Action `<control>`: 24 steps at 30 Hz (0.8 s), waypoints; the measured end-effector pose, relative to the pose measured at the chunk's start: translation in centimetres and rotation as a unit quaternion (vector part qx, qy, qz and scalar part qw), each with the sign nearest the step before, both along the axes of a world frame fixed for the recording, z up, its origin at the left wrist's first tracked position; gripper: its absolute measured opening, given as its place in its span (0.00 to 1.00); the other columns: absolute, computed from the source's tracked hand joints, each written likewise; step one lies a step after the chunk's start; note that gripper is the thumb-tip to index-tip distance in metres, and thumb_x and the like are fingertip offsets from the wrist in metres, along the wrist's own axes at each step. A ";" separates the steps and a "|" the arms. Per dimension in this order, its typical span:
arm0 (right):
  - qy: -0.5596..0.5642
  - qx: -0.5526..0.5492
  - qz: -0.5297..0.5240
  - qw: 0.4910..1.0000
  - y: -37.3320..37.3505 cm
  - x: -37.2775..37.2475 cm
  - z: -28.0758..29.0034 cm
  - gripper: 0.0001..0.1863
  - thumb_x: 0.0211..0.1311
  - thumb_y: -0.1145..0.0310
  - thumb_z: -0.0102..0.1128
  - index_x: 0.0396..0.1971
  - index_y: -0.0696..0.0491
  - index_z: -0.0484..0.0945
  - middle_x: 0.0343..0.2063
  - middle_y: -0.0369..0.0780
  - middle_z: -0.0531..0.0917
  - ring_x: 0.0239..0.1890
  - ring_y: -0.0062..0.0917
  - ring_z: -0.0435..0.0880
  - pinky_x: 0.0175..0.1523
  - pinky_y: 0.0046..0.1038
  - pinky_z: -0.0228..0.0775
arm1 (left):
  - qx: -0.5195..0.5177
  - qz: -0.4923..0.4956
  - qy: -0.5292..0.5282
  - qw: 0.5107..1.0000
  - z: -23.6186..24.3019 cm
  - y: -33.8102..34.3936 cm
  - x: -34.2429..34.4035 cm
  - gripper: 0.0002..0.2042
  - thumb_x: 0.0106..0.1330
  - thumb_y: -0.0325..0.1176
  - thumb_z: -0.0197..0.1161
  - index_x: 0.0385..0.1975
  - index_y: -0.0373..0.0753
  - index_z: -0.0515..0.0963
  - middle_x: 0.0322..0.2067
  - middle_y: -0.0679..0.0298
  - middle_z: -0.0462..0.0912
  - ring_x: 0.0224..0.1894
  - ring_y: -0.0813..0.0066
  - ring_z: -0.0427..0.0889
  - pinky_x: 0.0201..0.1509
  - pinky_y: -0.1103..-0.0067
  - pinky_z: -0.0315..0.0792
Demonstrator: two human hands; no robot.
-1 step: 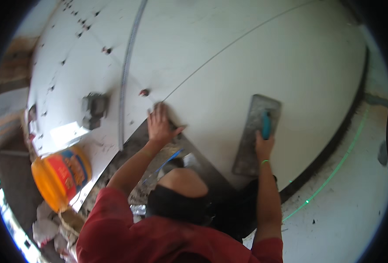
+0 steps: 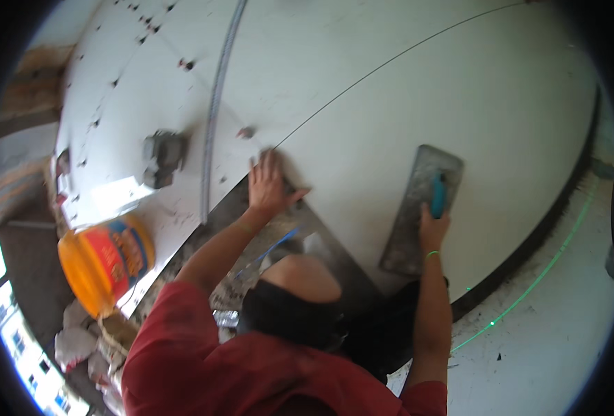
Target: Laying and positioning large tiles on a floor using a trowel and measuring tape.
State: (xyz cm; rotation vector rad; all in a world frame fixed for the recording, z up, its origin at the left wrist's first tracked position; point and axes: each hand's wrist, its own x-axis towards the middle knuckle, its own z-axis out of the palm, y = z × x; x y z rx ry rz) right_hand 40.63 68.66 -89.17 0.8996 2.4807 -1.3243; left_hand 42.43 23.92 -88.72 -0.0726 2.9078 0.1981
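Observation:
My right hand (image 2: 434, 231) is closed round the blue handle (image 2: 439, 194) of a grey rectangular float (image 2: 409, 225). The float's long pad lies against a large white tile (image 2: 508, 152), slanting away from me. To the left, my left hand (image 2: 268, 186) rests flat with its fingers stretched and thumb out to the right. Its fingertips touch the tiles by the lower end of a thin dark joint (image 2: 362, 82). Whether the fingertips press on one tile or both, I cannot tell.
Left of my hands lie a grey metal strip (image 2: 218, 104), a grey block-like tool (image 2: 163, 158) and an orange bucket (image 2: 102, 263). Small reddish-dark spots (image 2: 186, 64) dot the left tiles. Lumpy bags (image 2: 78, 347) lie lower left. A green laser line (image 2: 522, 297) crosses the pale surface at right.
The whole view has shifted, so everything sits a little farther right. Both hands and the float keep about the same places on the tiles.

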 end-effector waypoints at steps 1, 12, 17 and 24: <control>0.059 0.071 0.036 0.995 2.0 0.1 -1.1 0.22 0.65 0.58 0.75 0.30 0.63 0.78 0.20 0.43 0.80 0.22 0.32 0.77 0.31 0.42 0.70 | 0.029 -0.029 0.036 0.999 -0.4 0.1 -0.7 0.63 0.53 0.73 0.71 0.78 0.28 0.56 0.79 0.47 0.57 0.83 0.48 0.49 0.86 0.46 0.35; 0.019 -0.070 -0.028 0.997 -0.5 -0.5 0.1 0.14 0.69 0.63 0.71 0.31 0.53 0.74 0.19 0.33 0.75 0.19 0.19 0.74 0.25 0.29 0.65 | -0.113 -0.355 -0.062 0.926 -0.2 -6.6 -7.3 0.67 0.47 0.78 0.69 0.85 0.55 0.45 0.85 0.61 0.42 0.86 0.50 0.42 0.84 0.39 0.41; 0.017 -0.064 -0.037 0.997 -0.8 0.2 -0.3 0.14 0.69 0.63 0.71 0.30 0.52 0.74 0.19 0.34 0.75 0.18 0.19 0.73 0.25 0.28 0.65 | -0.110 -0.362 -0.060 0.924 -1.0 -6.1 -7.5 0.67 0.45 0.74 0.73 0.85 0.53 0.46 0.85 0.61 0.41 0.86 0.48 0.41 0.83 0.35 0.39; 0.028 -0.039 -0.022 0.999 0.2 -0.8 -0.8 0.18 0.64 0.58 0.75 0.31 0.58 0.78 0.20 0.37 0.80 0.19 0.24 0.79 0.24 0.34 0.70 | -0.123 -0.321 -0.058 0.937 -1.0 -6.0 -8.7 0.63 0.53 0.52 0.81 0.85 0.54 0.43 0.86 0.62 0.39 0.86 0.48 0.39 0.81 0.30 0.36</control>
